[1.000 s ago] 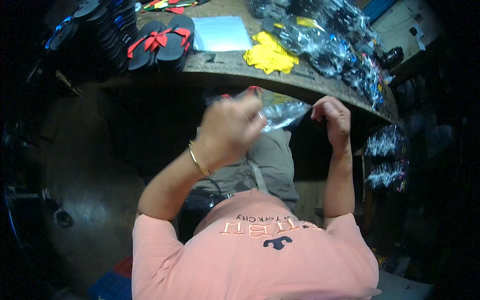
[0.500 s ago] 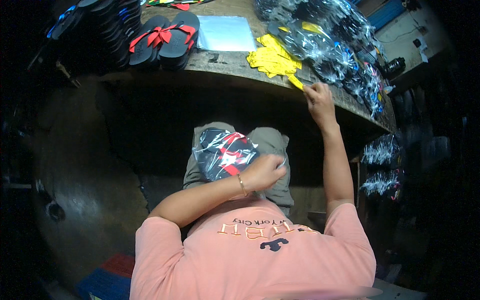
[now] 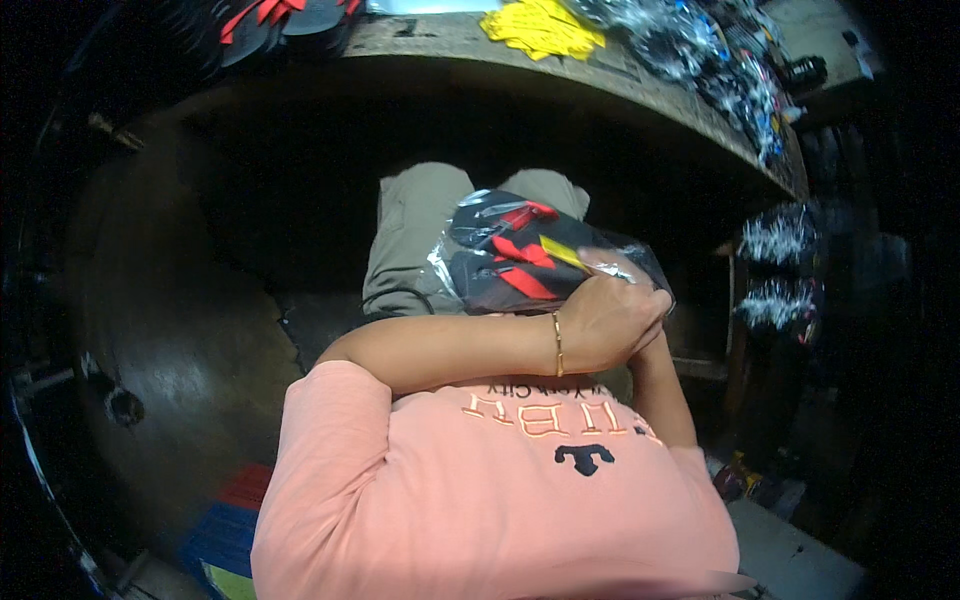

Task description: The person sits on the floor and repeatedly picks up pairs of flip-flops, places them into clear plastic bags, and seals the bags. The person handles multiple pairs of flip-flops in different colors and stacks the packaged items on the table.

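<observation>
A pair of black flip-flops (image 3: 485, 270) with red bow straps lies in a clear plastic bag (image 3: 445, 262) over my lap. My left hand (image 3: 605, 322), with a bracelet at the wrist, is closed on the bag's right end. My right hand (image 3: 606, 264) is mostly hidden behind the left one. Its fingers show at the bag's mouth, closed on a yellow tag (image 3: 563, 251) that lies over the sandals beside the red straps. Whether the tag is fully inside the plastic I cannot tell.
On the bench (image 3: 430, 38) ahead lie a pile of yellow tags (image 3: 540, 28), more red-strapped flip-flops (image 3: 275, 30) at left and bagged goods (image 3: 670, 45) at right. Wrapped bundles (image 3: 778, 235) stand lower right. A blue and red box (image 3: 220, 535) is at lower left.
My right hand has come back from the tag pile on the bench to my lap with a yellow tag. The bagged flip-flops have shifted right, with my left hand on the bag's end.
</observation>
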A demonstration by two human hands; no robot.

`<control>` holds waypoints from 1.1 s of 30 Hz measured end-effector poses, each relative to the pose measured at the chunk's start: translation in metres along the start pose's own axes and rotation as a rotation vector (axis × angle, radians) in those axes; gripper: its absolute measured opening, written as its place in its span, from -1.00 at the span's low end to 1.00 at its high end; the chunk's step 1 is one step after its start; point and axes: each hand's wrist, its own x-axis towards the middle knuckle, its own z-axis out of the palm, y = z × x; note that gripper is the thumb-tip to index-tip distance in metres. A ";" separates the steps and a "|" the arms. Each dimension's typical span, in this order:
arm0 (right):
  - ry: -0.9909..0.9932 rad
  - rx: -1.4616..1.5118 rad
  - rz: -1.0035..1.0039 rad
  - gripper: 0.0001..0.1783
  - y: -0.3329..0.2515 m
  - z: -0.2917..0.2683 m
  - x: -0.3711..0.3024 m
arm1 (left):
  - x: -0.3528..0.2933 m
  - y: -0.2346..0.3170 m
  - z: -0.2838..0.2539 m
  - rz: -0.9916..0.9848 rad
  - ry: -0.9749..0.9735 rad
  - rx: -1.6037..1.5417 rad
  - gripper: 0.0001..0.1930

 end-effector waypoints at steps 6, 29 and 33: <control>0.028 -0.351 -0.161 -0.29 0.004 0.040 0.022 | -0.030 0.007 -0.015 -0.129 -0.204 0.126 -0.83; -0.053 0.102 0.009 -0.58 0.011 0.056 -0.034 | -0.033 0.008 -0.004 -0.186 -0.420 -0.077 -0.84; -0.124 -0.081 -0.215 -0.50 0.047 0.063 -0.057 | -0.023 0.005 0.005 -0.141 -0.435 -0.058 -0.83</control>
